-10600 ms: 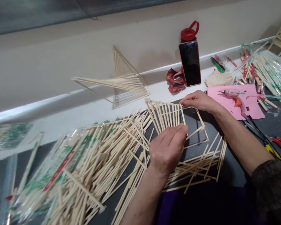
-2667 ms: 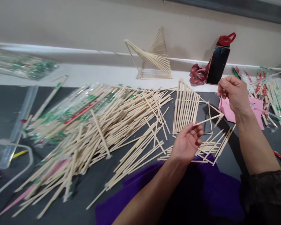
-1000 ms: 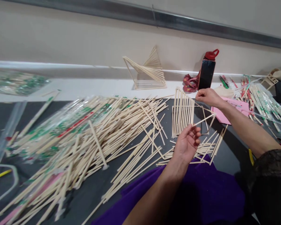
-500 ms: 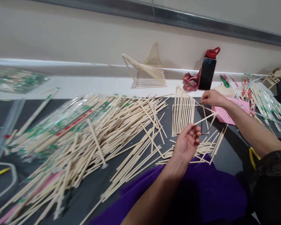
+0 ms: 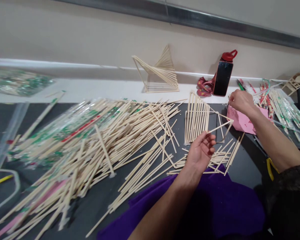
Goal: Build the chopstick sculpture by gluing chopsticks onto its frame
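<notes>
My left hand (image 5: 201, 148) pinches one end of a thin wooden stick that belongs to a partly built stick frame (image 5: 198, 116). The frame stands on the dark table, with a row of close upright sticks on its left and an open, pointed part on its right. Over the near-left corner of a pink paper sheet (image 5: 242, 121) is my right hand (image 5: 241, 101), its fingers drawn together; whatever is between them is hidden. Short cut sticks (image 5: 221, 156) lie below the frame, beside my left hand.
A big pile of loose and wrapped chopsticks (image 5: 115, 143) covers the left. Against the wall stand a twisted stick model (image 5: 162, 71) and a phone (image 5: 223, 78) leaning on a red-capped bottle (image 5: 228, 56). Yellow-handled pliers (image 5: 271, 168) lie at right. Purple cloth (image 5: 230, 196) covers the near edge.
My right hand has moved right, away from the frame's top joint to above the pink paper. My left hand keeps its hold on the frame's stick. The view has shifted slightly.
</notes>
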Tool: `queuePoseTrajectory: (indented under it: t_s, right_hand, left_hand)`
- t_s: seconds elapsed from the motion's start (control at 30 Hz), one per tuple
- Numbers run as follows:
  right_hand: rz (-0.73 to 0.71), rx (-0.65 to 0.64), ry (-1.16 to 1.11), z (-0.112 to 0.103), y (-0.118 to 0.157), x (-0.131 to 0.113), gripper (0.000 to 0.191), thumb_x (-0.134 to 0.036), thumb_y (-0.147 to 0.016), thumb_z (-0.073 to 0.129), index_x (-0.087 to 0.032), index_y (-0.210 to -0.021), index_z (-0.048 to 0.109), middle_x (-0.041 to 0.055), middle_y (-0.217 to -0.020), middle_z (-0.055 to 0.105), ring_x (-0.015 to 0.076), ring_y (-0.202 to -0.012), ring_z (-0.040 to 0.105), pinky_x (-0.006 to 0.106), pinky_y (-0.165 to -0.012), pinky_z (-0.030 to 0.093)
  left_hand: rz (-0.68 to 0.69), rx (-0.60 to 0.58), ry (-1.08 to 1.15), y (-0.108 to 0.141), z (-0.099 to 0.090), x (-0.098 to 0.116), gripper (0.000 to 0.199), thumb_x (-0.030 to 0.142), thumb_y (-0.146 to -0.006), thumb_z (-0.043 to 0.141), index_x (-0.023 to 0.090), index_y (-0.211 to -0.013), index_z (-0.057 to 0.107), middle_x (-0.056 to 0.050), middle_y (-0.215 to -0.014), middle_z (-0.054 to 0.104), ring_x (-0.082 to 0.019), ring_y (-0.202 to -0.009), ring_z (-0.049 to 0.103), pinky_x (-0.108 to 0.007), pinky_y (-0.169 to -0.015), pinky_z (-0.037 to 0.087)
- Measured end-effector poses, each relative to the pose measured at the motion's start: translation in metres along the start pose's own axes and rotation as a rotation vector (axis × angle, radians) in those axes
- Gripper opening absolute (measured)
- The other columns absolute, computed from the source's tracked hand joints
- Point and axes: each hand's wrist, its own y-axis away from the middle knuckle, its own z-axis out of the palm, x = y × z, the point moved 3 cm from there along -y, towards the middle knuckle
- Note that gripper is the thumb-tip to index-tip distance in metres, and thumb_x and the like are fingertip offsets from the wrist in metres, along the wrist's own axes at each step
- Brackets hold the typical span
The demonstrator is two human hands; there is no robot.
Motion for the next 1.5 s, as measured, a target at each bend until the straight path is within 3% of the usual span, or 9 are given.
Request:
queuePoseTrajectory:
  t_s: [0.13,0.3,0.57,0.7,0.83,0.97,1.1,1.33,1.5]
  right_hand:
    - [-0.028,0.122,-0.478,-0.022,0.04,0.001,0.009,-0.022,-0.073,0.066,-0.019,-0.065,0.062,0.0042,-0.067,0.066,0.0185,-0.063,0.062,0.032,-0.062,0.046]
    - [0.072,0.033,-1.08,-0.034,0.106,-0.01,0.012,-0.027,-0.082,0.063,-0.019,-0.091,0.061,-0.0005,-0.065,0.065,0.0095,-0.047,0.056,0.022,-0.044,0.036]
    - [0.171,-0.327,-1.277,-0.012,0.179,-0.049,0.016,-0.033,-0.086,0.064,-0.017,-0.084,0.061,0.0014,-0.075,0.068,0.0057,-0.049,0.058,0.017,-0.041,0.037]
    - [0.294,-0.423,-1.512,0.007,0.18,-0.073,0.034,-0.033,-0.079,0.069,-0.019,-0.107,0.058,-0.0028,-0.072,0.066,0.0053,-0.043,0.055,0.015,-0.033,0.028]
    - [0.385,-0.466,-1.66,0.019,0.17,-0.088,0.043,-0.035,-0.074,0.07,-0.019,-0.11,0.052,-0.007,-0.058,0.061,0.0048,-0.032,0.045,0.016,-0.029,0.02]
    - [0.419,-0.458,-1.686,0.027,0.161,-0.095,0.052,-0.037,-0.071,0.072,-0.017,-0.112,0.048,-0.0059,-0.055,0.062,0.0066,-0.032,0.048,0.016,-0.028,0.019]
    - [0.391,-0.403,-1.641,0.03,0.151,-0.094,0.059,-0.046,-0.075,0.068,-0.014,-0.12,0.045,-0.0047,-0.054,0.063,0.0088,-0.033,0.05,0.016,-0.029,0.022]
    - [0.35,-0.276,-1.491,0.028,0.139,-0.082,0.044,-0.043,-0.086,0.054,-0.011,-0.116,0.054,-0.0036,-0.052,0.061,0.0069,-0.033,0.047,0.017,-0.032,0.028]
    - [0.261,-0.333,-1.172,0.023,0.131,-0.064,0.021,-0.034,-0.089,0.05,-0.016,-0.093,0.059,-0.0032,-0.052,0.061,0.0063,-0.032,0.048,0.017,-0.034,0.031]
  left_hand:
    - [-0.001,-0.013,0.02,0.0,-0.001,0.0,0.018,0.023,-0.087,0.058,0.011,-0.075,0.063,-0.004,-0.064,0.064,-0.008,-0.05,0.057,-0.015,-0.04,0.036]
    - [-0.014,-0.041,0.048,-0.002,-0.004,-0.001,0.016,0.025,-0.083,0.061,0.01,-0.078,0.063,-0.005,-0.067,0.065,-0.009,-0.053,0.057,-0.017,-0.042,0.037]
    - [-0.02,-0.071,0.042,-0.002,-0.004,-0.002,0.018,0.03,-0.08,0.065,0.012,-0.082,0.062,-0.002,-0.069,0.063,-0.006,-0.047,0.051,-0.016,-0.04,0.035]
    - [-0.03,-0.082,0.024,0.001,-0.002,-0.001,0.019,0.031,-0.083,0.062,0.012,-0.083,0.062,0.0,-0.066,0.062,-0.003,-0.039,0.046,-0.015,-0.033,0.028]
    - [-0.047,-0.128,-0.005,0.003,0.0,0.001,0.029,0.038,-0.089,0.053,0.011,-0.088,0.063,0.0,-0.06,0.063,-0.004,-0.034,0.045,-0.014,-0.03,0.024]
    - [-0.058,-0.165,-0.028,0.002,0.001,0.002,0.039,0.04,-0.095,0.039,0.014,-0.077,0.061,0.005,-0.041,0.047,-0.006,-0.027,0.039,-0.016,-0.029,0.027]
    - [-0.036,-0.122,-0.054,0.002,-0.001,0.004,0.039,0.036,-0.096,0.039,0.015,-0.069,0.057,0.004,-0.042,0.047,-0.006,-0.031,0.045,-0.015,-0.03,0.027]
    - [-0.041,-0.096,-0.176,0.009,-0.005,0.006,0.018,0.02,-0.089,0.052,0.012,-0.078,0.063,-0.002,-0.062,0.063,-0.006,-0.051,0.058,-0.013,-0.047,0.046]
    - [-0.082,-0.126,-0.547,0.033,-0.011,0.007,0.016,0.022,-0.079,0.067,0.01,-0.09,0.069,-0.01,-0.085,0.07,-0.014,-0.069,0.067,-0.02,-0.053,0.052]
